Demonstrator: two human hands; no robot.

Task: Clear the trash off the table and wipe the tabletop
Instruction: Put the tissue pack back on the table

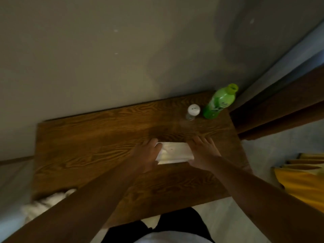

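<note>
Crumpled white trash [52,202]: seen blurred at the near left corner of the table [84,146]; it is judged not yet cleared, and whether it rests on the edge or just beyond it cannot be told
Left hand [147,155]: laid on the left end of the folded white cloth [173,152], fingers curled over its edge, so the cloth is pinched rather than merely touched
Right hand [203,151]: pressed flat, fingers spread forward, on the right end of the same cloth; nothing is gripped
Cloth: lying flat on the tabletop near its middle, held down between both hands
Step in hand: wiping is judged under way; even pressure is best kept across the whole fold, and strokes are best run along the wood grain, overlapping
Care: the fold should be kept flat so that it is not bunched under the palms
Small clear bottle [192,112]: standing at the far right, white cap on
Green bottle [220,102]: upright just beside it, near the wall; both are better lifted away before that corner is wiped, since a sweeping hand could tip them
</note>
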